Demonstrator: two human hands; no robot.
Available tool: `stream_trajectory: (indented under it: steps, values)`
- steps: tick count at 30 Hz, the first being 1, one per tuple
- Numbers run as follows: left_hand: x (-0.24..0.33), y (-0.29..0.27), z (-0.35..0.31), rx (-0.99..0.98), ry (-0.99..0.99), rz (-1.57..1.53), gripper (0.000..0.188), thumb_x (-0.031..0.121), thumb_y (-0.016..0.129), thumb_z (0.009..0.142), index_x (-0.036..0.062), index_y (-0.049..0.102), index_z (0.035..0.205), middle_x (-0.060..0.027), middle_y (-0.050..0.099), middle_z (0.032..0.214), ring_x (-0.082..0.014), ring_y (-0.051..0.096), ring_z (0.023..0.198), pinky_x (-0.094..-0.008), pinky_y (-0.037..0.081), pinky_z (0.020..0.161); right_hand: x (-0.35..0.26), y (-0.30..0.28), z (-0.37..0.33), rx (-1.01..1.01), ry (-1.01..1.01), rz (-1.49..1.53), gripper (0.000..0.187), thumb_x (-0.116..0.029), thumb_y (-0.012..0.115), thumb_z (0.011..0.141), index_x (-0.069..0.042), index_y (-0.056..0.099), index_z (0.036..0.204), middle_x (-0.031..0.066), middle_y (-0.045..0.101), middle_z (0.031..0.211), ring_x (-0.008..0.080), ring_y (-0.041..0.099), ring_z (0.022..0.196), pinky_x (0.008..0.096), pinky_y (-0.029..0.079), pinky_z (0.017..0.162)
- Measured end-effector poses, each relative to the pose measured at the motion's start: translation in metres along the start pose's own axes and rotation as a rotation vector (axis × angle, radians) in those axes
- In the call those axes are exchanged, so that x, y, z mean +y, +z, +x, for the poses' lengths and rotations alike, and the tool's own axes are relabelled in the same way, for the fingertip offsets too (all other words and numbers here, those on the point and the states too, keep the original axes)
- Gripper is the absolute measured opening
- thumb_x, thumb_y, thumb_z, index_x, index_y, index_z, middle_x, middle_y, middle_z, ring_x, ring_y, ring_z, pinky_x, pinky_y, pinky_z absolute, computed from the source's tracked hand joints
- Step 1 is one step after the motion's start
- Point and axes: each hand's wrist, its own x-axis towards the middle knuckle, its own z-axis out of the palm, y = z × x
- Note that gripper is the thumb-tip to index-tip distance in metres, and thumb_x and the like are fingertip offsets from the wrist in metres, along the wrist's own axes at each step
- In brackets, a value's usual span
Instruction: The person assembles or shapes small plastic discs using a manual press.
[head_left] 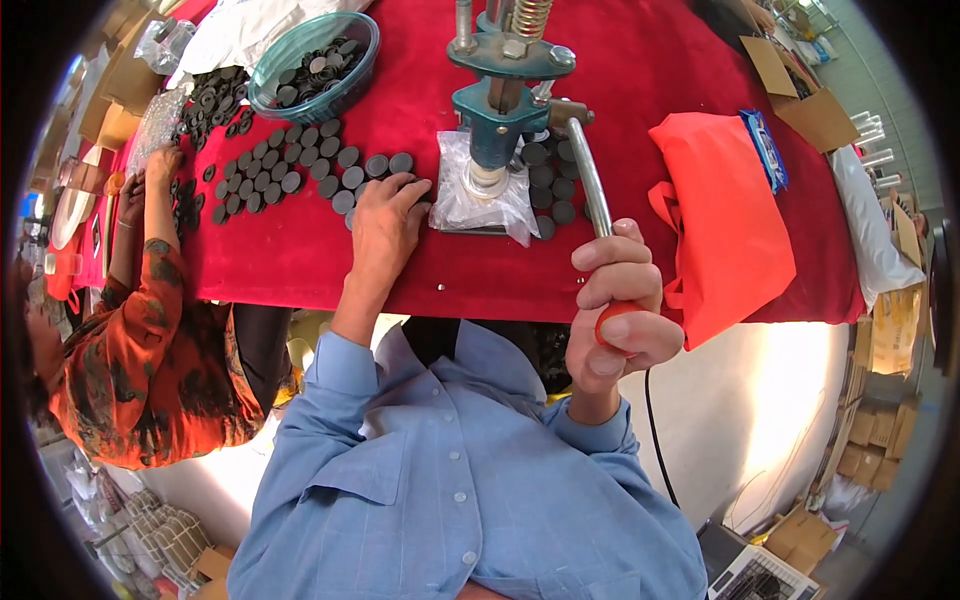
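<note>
A green hand press (492, 130) stands in front of me on the red cloth. Its steel lever (590, 180) slants toward me, and my right hand (620, 310) is closed round the lever's red knob (612, 325). Crumpled clear plastic film (460, 205) lies on the press base under the lowered ram. Just left of the film, my left hand (385, 225) rests low over the cloth, fingers stretched out and slightly apart, beside several black round discs (376, 166). More black discs (562, 187) sit right of the ram. Whatever lies beneath my left fingers is hidden.
A clear teal basket (370, 75) of black discs stands at the far left, with loose rings (215, 95) beside it. At the left, a co-worker's hand (163, 165) touches bubble wrap (155, 120). An orange-red bag (725, 220) and an open cardboard box (815, 115) are rightward.
</note>
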Motion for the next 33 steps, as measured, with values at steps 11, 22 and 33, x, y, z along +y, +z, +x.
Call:
stream_trajectory:
  steps: [11, 22, 33]
  values:
    - [0.038, 0.004, 0.023, 0.102, -0.187, -0.381, 0.055, 0.010, 0.085, 0.074, 0.0049, 0.061, 0.123, -0.0116, 0.072, 0.099, -0.0243, 0.065, 0.076, -0.0363, 0.055, 0.068, 0.015, 0.005, 0.107, -0.081, -0.057, -0.047, 0.034, -0.038, 0.050, 0.104, -0.006, 0.052, 0.115, 0.0109, 0.053, 0.071, 0.0269, 0.060, 0.067, 0.0505, 0.048, 0.085]
    - [0.058, 0.019, 0.042, 0.059, -0.116, -0.388, 0.068, 0.011, 0.087, 0.071, 0.0050, 0.053, 0.129, -0.0128, 0.071, 0.098, -0.0268, 0.066, 0.078, -0.0387, 0.054, 0.071, 0.043, -0.002, 0.135, -0.112, -0.104, 0.050, 0.040, -0.036, 0.046, 0.105, 0.001, 0.052, 0.120, 0.0126, 0.053, 0.071, 0.0271, 0.059, 0.065, 0.0481, 0.051, 0.076]
    - [0.002, -0.008, 0.037, 0.130, -0.072, -0.040, 0.036, 0.023, 0.078, 0.085, 0.0064, 0.069, 0.115, -0.0108, 0.070, 0.106, -0.0303, 0.061, 0.096, -0.0423, 0.048, 0.084, 0.004, 0.007, 0.061, -0.043, -0.055, 0.074, 0.024, -0.038, 0.052, 0.101, -0.015, 0.048, 0.104, 0.0073, 0.047, 0.070, 0.0234, 0.053, 0.064, 0.0512, 0.041, 0.088]
